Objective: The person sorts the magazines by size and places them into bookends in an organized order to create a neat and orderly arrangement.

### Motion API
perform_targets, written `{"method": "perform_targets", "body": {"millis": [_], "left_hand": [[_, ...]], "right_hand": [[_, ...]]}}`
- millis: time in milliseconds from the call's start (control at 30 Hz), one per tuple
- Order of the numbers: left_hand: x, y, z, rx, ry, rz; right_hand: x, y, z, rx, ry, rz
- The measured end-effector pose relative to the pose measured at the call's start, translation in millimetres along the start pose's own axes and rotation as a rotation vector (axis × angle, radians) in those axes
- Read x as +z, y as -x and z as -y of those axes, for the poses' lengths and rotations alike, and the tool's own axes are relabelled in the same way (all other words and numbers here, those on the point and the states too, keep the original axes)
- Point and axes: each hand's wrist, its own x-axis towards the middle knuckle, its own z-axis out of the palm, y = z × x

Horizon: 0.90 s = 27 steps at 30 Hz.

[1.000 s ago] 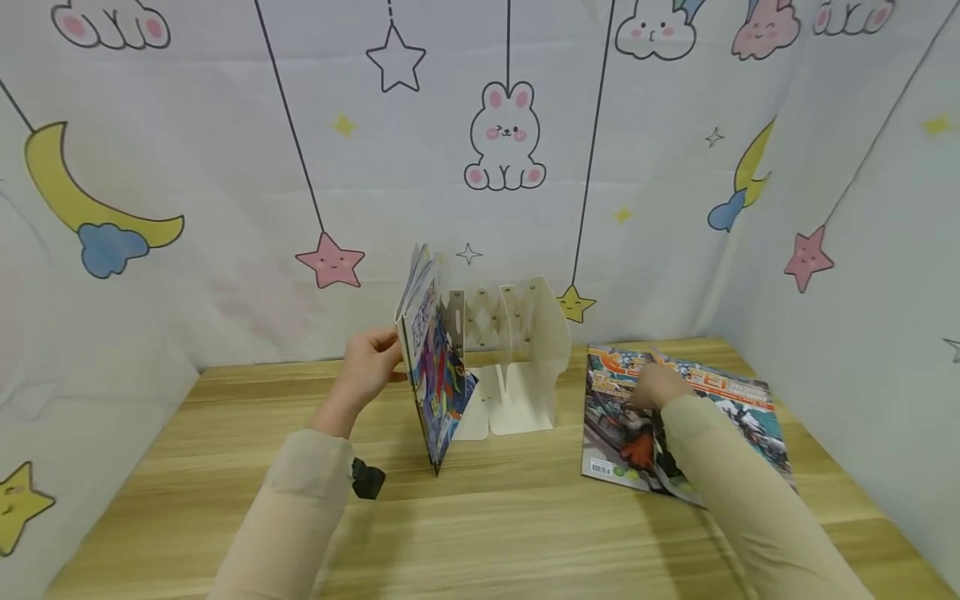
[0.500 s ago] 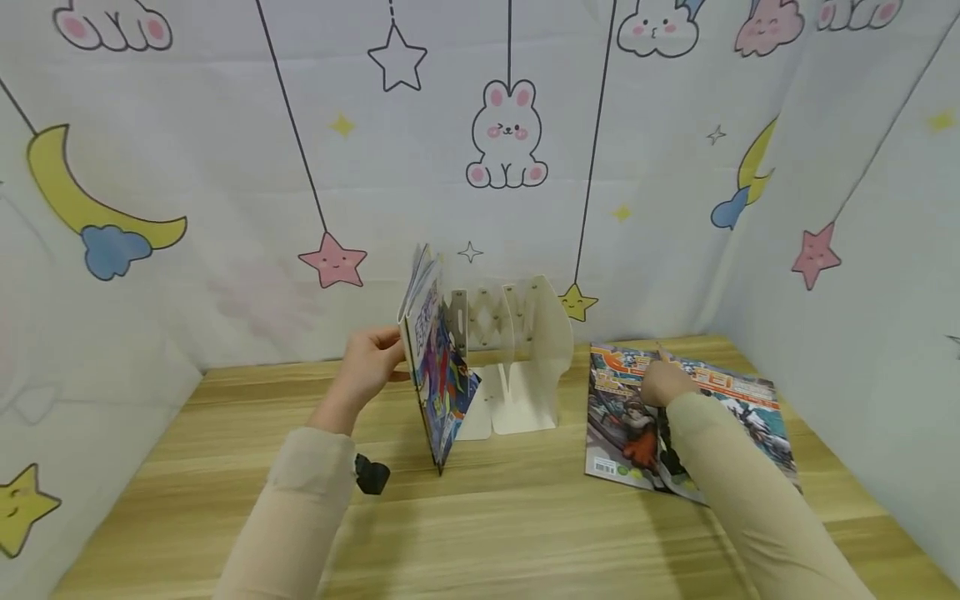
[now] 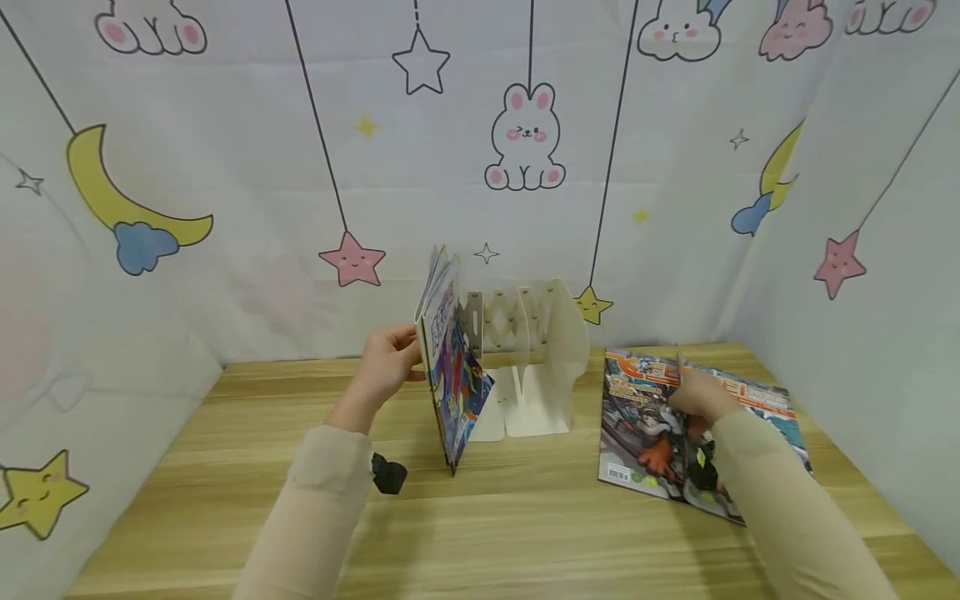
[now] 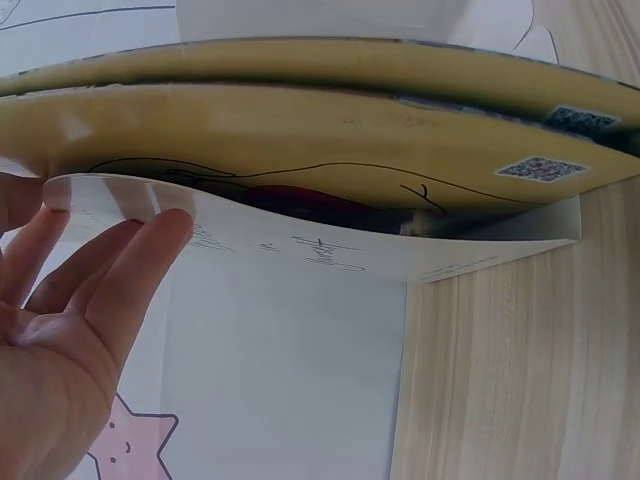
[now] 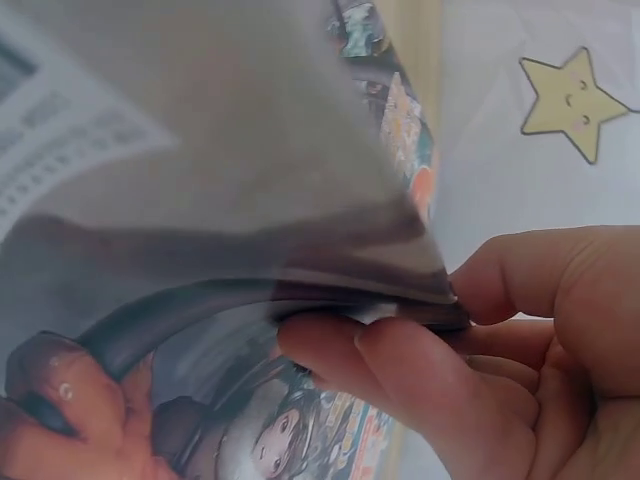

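Note:
A white expandable bookend rack (image 3: 566,358) stands on the table, with several magazines (image 3: 453,375) upright at its left end. My left hand (image 3: 390,358) is at the rack's left end panel. In the left wrist view, its extended fingers (image 4: 140,265) touch the white panel (image 4: 290,260), and magazines with yellow covers (image 4: 300,140) stand just inside. My right hand (image 3: 701,396) pinches a magazine (image 3: 652,417) by a corner. In the right wrist view, the magazine corner (image 5: 420,260) is between thumb and fingers, with its cover bent. Another magazine (image 3: 780,417) lies partly underneath.
The wood-grain table (image 3: 525,517) extends in front of the rack and to both sides. A white cloth backdrop (image 3: 427,183) with printed stars, moons and bunnies encloses the back and sides. The rack's right-hand sections (image 3: 540,392) hold no magazines.
My right hand has moved to the right, and the upper magazine's right side now covers more of the one beneath. The left hand stays at the rack. The head view has shifted slightly.

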Motion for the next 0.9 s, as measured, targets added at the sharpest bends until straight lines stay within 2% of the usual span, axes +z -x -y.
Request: {"method": "perform_targets", "body": {"millis": [167,367,500,767,900], "left_hand": [[0.9,-0.7,1.1,0.013,0.034,0.029],[1.8,0.2,1.9,0.018,-0.007,0.031],[1.9,0.5,2.7,0.011,-0.023,0.024],[1.8,2.6,1.0,0.01,-0.051,0.004],[0.8,4.3,0.2,0.014,-0.065,0.006]], "right_hand": [[-2.8,9.6,-9.3,0.046,-0.157,0.018],[-0.5,22.6,-17.4,0.018,-0.35,0.014],[2.4,30.0,-21.8,-0.026,-0.403,-0.001],[8.2,39.5,-28.2,-0.104,-0.413,-0.059],[10.2,46.1,-28.6,-0.116,-0.454,-0.065]]}}
